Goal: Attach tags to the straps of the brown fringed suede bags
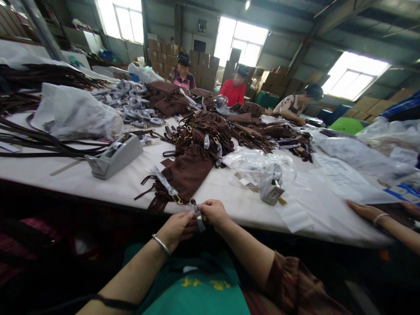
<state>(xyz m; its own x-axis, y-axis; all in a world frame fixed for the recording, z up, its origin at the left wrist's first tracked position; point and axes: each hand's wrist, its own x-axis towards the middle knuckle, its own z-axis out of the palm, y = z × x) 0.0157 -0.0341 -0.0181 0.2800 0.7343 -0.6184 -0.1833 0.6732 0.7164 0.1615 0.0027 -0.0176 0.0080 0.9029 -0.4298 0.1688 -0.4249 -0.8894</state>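
A brown fringed bag lies at the table's front edge, with gold clasps at its near end. From that end hangs a short strap, its lower part wrapped in greyish clear film. My right hand pinches this wrapped strap from the right. On the other side, my left hand closes its fingers on the strap's left edge; the fingertips are partly hidden. Another film-wrapped strap piece rests along the bag's left side.
A grey tape dispenser stands left, a second tape dispenser right beside crumpled clear plastic bags. Piled brown bags and grey wrapped rolls lie behind. A co-worker's hand rests at the right edge; several people work across the table.
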